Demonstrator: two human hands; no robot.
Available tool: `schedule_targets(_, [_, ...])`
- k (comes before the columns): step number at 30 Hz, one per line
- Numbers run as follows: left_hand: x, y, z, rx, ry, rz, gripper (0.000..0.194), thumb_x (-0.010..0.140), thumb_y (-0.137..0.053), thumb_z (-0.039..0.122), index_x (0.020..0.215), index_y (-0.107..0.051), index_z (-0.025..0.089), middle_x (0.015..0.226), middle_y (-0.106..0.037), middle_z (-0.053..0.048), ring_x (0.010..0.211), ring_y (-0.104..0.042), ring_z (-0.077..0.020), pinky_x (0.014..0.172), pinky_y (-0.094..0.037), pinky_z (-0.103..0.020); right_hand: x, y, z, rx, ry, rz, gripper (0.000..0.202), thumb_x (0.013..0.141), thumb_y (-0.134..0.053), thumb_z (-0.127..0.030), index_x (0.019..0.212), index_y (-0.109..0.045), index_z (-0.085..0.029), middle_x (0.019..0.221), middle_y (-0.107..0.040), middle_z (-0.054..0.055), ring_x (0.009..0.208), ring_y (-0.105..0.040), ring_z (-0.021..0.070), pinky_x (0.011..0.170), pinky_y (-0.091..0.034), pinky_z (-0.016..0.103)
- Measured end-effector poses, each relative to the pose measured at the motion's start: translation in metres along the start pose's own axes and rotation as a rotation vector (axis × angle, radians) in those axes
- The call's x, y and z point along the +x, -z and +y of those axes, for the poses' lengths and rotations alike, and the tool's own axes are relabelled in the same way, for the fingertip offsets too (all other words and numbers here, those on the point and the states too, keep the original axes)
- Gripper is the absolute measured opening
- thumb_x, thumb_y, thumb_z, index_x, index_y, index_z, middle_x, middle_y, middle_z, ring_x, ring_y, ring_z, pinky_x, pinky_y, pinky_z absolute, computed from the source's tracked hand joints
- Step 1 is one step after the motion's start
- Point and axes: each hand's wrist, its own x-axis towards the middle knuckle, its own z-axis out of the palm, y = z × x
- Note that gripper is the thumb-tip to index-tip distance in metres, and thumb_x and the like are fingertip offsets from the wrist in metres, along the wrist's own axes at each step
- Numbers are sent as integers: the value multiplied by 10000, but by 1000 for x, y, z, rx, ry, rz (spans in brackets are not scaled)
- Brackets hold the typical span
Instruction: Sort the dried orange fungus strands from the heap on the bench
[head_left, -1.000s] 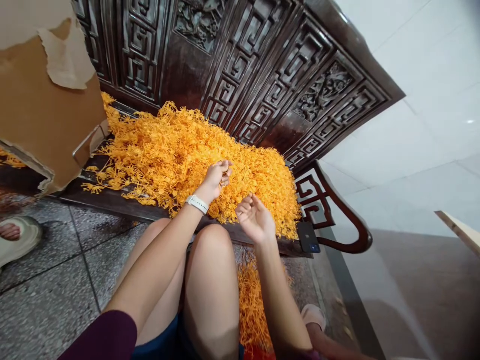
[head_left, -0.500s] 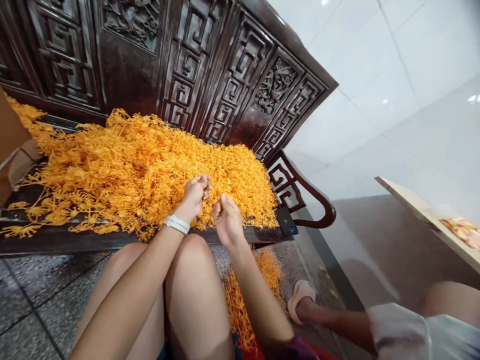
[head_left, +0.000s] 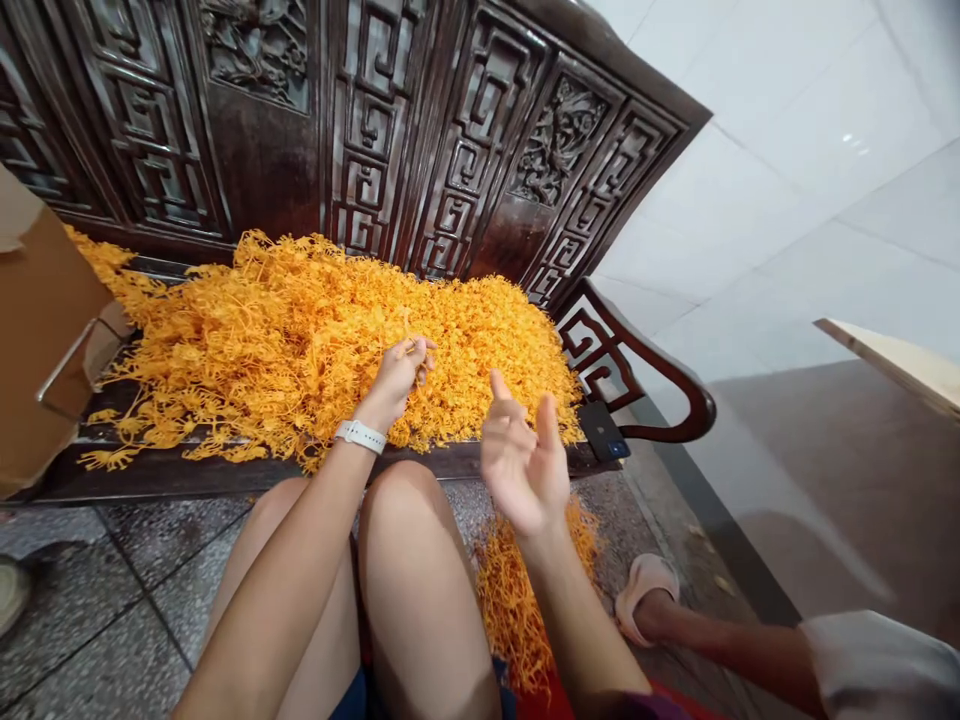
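Observation:
A large heap of orange, branching, flower-like pieces (head_left: 300, 330) lies on the seat of a dark carved wooden bench (head_left: 202, 478). My left hand (head_left: 399, 378), with a white watch band (head_left: 361, 435) at its wrist, is over the front of the heap, fingers curled together. What they pinch, if anything, blends into the orange behind. Held apart to the right is my right hand (head_left: 525, 465), palm up, thumb and fingers spread, nothing visible in it. Below it, on the floor between my leg and forearm, sits a second pile of thin orange strands (head_left: 510, 590).
A cardboard box (head_left: 45, 340) with a metal handle stands at the left end of the bench. A dark phone (head_left: 604, 432) lies by the curved armrest (head_left: 694, 415). Another person's leg and pink clog (head_left: 649, 590) are at right, below a wooden board edge (head_left: 885, 365).
My right hand has moved right, away from the left, and its fingers have opened. My left hand stays over the heap. The view has shifted left, showing more of the box.

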Motion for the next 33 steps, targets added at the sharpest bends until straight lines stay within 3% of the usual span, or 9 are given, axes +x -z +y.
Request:
schedule_targets(2, [-6, -6, -3, 170, -87, -78, 207, 1001, -621, 334, 895, -676, 165, 660, -587, -3, 552, -463, -89, 539, -348, -187, 1, 7, 3, 261, -162, 222, 601, 1120, -248, -479, 996, -756, -183, 634, -569, -19, 556, -499, 120, 520, -534, 226])
schedule_targets(5, [-15, -17, -10, 347, -179, -249, 272, 1002, -612, 400, 896, -701, 166, 638, -583, -2, 594, -507, -116, 597, -379, -215, -7, 14, 13, 816, -416, 420, 335, 1066, -459, -374, 1028, -732, -183, 669, -485, -31, 536, -426, 96, 506, -467, 203])
schedule_targets(7, [-21, -24, -16, 408, -204, -352, 317, 1010, -583, 449, 921, -705, 171, 650, -581, 1, 619, -535, -132, 635, -406, -236, -15, 20, 26, 936, -461, 524, 197, 996, -592, -325, 1025, -717, -176, 702, -507, -34, 545, -426, 81, 517, -446, 192])
schedule_targets(12, [-31, -31, -35, 628, -201, -419, 344, 1005, -570, 438, 776, -618, 187, 653, -566, 4, 619, -516, -143, 628, -380, -259, -31, 36, 77, 394, -362, 796, 344, 810, -833, -339, 1110, -711, -225, 951, -666, -1, 736, -577, 106, 622, -475, 213])
schedule_targets(17, [-37, -34, -43, 758, -185, -701, 368, 1003, -572, 454, 760, -632, 183, 723, -617, -11, 671, -529, -152, 633, -378, -264, -51, 29, 111, 39, -325, 475, 286, 901, -764, -421, 1086, -739, -206, 876, -692, 11, 727, -596, 138, 674, -492, 261])
schedule_targets(21, [-43, -32, -33, 667, -54, -844, 281, 912, -735, 424, 1096, -760, 213, 1110, -765, -82, 1023, -684, -225, 905, -494, -323, -72, 46, 90, -156, -228, 535, 210, 997, -647, -395, 1023, -760, -220, 813, -682, 20, 715, -599, 164, 702, -485, 296])
schedule_targets(25, [-37, -9, -36, 703, 158, -885, 464, 817, -835, 352, 1270, -754, 289, 1364, -724, -94, 1238, -668, -272, 1058, -479, -403, -119, 99, 46, -376, -225, 519, 195, 965, -695, -369, 838, -770, -241, 874, -692, 61, 846, -606, 217, 834, -484, 353])
schedule_targets(29, [-19, 15, -65, 855, 301, -882, 361, 826, -801, 386, 1148, -791, 221, 1064, -794, -98, 920, -718, -236, 826, -527, -353, -208, 143, 57, -186, -536, 502, 373, 888, -704, -582, 760, -717, -232, 870, -688, 100, 849, -635, 272, 808, -530, 415])
schedule_targets(33, [-8, 21, -94, 989, 325, -870, 321, 825, -782, 419, 1022, -787, 165, 823, -737, -66, 734, -650, -200, 690, -472, -313, -294, 144, 112, -709, -1094, 637, 438, 910, -644, -520, 1111, -716, -137, 1113, -700, 254, 1007, -694, 372, 863, -539, 493])
